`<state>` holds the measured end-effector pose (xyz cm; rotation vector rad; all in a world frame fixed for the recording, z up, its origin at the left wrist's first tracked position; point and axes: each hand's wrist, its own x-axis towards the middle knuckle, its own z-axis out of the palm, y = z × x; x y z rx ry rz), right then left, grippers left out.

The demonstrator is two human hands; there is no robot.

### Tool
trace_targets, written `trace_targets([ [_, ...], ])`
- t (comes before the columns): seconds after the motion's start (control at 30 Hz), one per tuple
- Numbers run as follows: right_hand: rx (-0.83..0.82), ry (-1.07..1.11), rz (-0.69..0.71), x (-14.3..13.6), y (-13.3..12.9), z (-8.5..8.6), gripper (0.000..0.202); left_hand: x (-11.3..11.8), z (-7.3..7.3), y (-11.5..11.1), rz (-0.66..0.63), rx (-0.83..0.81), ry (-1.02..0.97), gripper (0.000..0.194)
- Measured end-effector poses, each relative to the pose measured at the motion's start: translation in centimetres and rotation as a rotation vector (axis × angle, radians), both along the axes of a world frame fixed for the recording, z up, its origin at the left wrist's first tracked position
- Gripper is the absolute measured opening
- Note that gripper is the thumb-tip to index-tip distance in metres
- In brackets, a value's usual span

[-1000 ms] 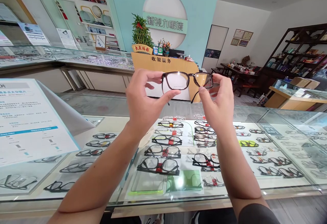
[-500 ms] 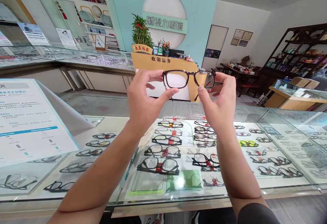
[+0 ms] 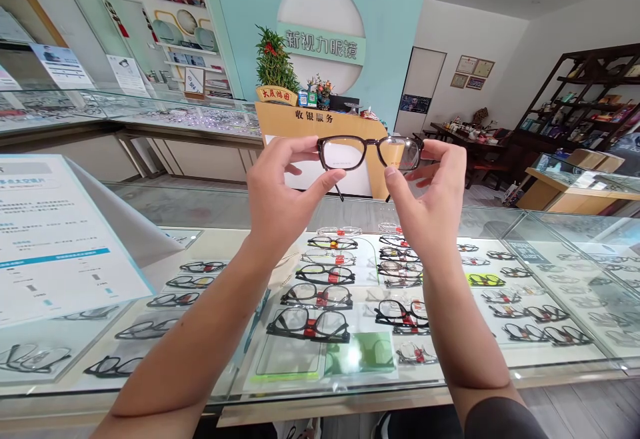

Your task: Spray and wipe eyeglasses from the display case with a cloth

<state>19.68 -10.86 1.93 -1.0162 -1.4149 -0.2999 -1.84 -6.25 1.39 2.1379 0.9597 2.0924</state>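
A pair of dark-framed glasses (image 3: pixel 371 143) is held up in the air above a glass display case, its lenses upright and its temples pointing down below the frame. My left hand (image 3: pixel 283 192) pinches the left end of the frame between thumb and fingers. At the other end, my right hand (image 3: pixel 433 192) grips the frame's right edge, the thumb tip at the lower rim of the right lens. Both lenses show faint print.
Rows of glasses lie in the glass display case (image 3: pixel 230 395) below my hands. A printed sign (image 3: pixel 60 245) stands at the left. Further back are a wooden counter (image 3: pixel 320 125) with a plant (image 3: pixel 275 62), more showcases and a dark shelf (image 3: pixel 575 102) at the right.
The glasses have tilted slightly, and more of the temples shows below the frame. My right hand has shifted a little to the right. Both hands keep their hold.
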Motion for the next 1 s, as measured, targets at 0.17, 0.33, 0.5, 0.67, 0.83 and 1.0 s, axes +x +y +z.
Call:
trace_targets([
  [0.17, -0.055, 0.025, -0.004, -0.17, -0.24, 0.2, 0.047, -0.01, 0.02, -0.01, 0.002, 0.002, -0.004, 0.047],
  [0.33, -0.128, 0.041, 0.003, -0.28, -0.01, 0.18, 0.044, 0.07, 0.16, -0.35, 0.031, 0.053, -0.016, 0.05],
  [0.5, -0.178, 0.049, 0.0, -0.43, 0.09, 0.31, 0.038, 0.08, 0.17, -0.32, 0.06, 0.113, -0.027, 0.053],
  [0.67, -0.215, 0.061, -0.006, -0.66, -0.08, 0.53, 0.036, 0.07, 0.22, 0.11, 0.037, 0.192, -0.043, 0.061],
  [0.83, -0.228, 0.077, 0.019, -0.74, 0.01, 0.49, 0.037, 0.0, 0.43, -0.18, 0.04, 0.231, -0.03, 0.064],
  [1.0, -0.234, 0.083, 0.032, -0.63, 0.25, 0.28, 0.037, -0.16, 0.47, -0.73, 0.014, 0.185, -0.019, 0.061],
])
